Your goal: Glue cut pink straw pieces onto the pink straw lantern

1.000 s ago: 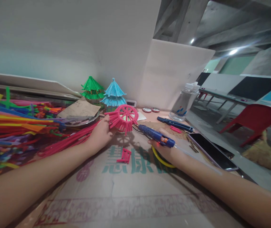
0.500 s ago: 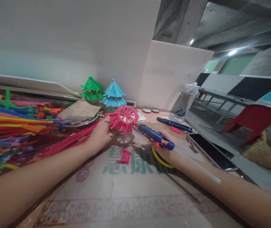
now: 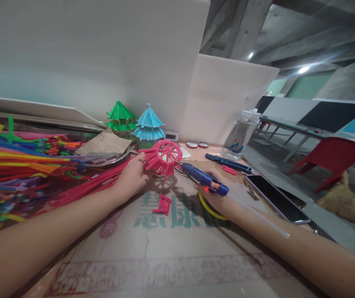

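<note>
My left hand (image 3: pixel 134 176) is closed on the left edge of a pink wheel-shaped piece (image 3: pixel 165 156), which has spokes inside a ring and short strips fanning downward. The piece is held above the cardboard. My right hand (image 3: pixel 213 192) is wrapped round a blue glue gun (image 3: pixel 202 178), a red light glowing on it and a clear glue stick out of its back. Its nozzle points at the right rim of the pink piece. Below, several short pink strips (image 3: pixel 164 205) lie on the printed cardboard (image 3: pixel 152 256).
Left are many coloured stems (image 3: pixel 25 161). Behind stand a green pagoda shape (image 3: pixel 120 116) and a blue one (image 3: pixel 149 124). At the right are a clear bottle (image 3: pixel 237 134), a blue cutter (image 3: pixel 228 162) and a phone (image 3: pixel 276 198). A yellow ring (image 3: pixel 210 209) lies beneath my right hand.
The pink piece has turned and shifted very slightly to the right with my left hand. My right hand and the glue gun have hardly moved.
</note>
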Motion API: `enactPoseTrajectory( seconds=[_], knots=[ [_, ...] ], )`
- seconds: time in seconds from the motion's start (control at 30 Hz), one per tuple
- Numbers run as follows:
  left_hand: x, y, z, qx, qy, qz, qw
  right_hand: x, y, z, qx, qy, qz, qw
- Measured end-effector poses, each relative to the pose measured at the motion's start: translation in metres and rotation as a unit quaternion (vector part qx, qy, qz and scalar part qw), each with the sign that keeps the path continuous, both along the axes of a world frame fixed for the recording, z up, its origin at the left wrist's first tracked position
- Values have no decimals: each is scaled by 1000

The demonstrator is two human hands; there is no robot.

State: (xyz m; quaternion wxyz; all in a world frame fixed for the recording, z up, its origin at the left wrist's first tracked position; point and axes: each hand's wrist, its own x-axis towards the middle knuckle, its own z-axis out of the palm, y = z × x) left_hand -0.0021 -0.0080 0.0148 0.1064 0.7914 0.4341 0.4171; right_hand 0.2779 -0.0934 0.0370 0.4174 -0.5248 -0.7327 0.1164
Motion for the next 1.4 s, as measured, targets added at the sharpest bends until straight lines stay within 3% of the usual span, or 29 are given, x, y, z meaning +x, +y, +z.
enactPoseTrajectory(
  seconds=[1.4],
  knots=[
    [-3, 5, -5, 15, 20, -11, 1000, 5, 2, -6, 3, -55, 2, 998]
  ],
)
